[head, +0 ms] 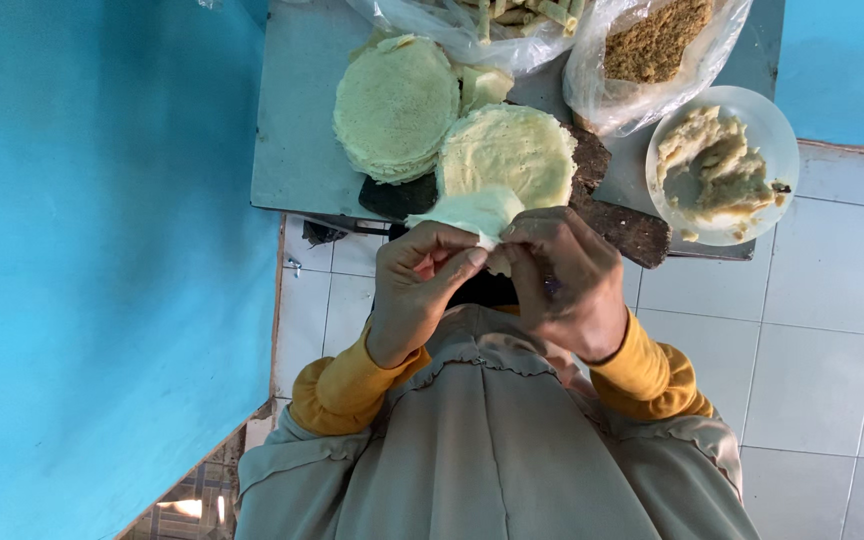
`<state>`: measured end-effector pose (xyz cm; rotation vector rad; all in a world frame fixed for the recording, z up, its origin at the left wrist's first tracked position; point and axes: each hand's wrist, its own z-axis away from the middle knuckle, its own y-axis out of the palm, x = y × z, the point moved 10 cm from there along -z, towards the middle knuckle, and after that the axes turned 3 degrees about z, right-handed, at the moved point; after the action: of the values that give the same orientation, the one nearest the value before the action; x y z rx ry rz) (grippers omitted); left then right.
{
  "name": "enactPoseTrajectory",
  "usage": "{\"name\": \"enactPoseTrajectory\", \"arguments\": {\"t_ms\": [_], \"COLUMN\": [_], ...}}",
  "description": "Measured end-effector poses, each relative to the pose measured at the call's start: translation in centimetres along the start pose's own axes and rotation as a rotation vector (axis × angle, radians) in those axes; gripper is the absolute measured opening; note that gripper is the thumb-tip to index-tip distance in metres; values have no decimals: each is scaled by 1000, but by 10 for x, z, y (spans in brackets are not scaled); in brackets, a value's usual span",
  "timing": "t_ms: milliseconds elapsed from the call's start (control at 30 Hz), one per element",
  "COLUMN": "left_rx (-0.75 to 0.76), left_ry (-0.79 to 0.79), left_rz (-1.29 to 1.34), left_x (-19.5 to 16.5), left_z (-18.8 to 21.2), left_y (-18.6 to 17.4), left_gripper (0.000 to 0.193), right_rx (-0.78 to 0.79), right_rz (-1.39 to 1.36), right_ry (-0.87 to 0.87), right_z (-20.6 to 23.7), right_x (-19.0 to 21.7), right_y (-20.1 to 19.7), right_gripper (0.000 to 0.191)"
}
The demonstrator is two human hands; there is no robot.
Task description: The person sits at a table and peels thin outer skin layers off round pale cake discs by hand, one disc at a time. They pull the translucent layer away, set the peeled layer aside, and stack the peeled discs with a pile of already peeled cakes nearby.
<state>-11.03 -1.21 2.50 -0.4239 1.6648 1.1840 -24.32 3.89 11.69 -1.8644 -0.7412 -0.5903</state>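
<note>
Pinching one pale wrapper (474, 212) between both hands, left (420, 285) and right (567, 285), fingers closed on its edge, you hold it at 6 o'clock of the wrapper stacks (397, 105) on the table (292, 130)

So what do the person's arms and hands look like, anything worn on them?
Both arms wear mustard-yellow long sleeves, gathered at the wrists, under a grey-beige garment with a ruffled edge. The left hand is bare. The right hand has what looks like a ring with a dark stone on one finger.
</note>
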Motion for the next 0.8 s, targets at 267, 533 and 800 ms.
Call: {"name": "enactPoseTrajectory", "arguments": {"t_ms": [267, 533, 800], "left_rx": [-122, -142, -102], "left_ry": [34, 100, 153], "left_rz": [224, 171, 19], "left_x": [24, 38, 31], "left_z": [-2, -13, -3], "left_y": [-12, -20, -2], "left_gripper": [15, 14, 14], "right_rx": [-124, 44, 152], "right_rz": [-956, -885, -787], "right_ry": [414, 289, 211], "right_z": [14, 20, 14], "right_x": [-94, -85, -67], "right_y": [33, 46, 55], "right_gripper": [18, 24, 35]}}
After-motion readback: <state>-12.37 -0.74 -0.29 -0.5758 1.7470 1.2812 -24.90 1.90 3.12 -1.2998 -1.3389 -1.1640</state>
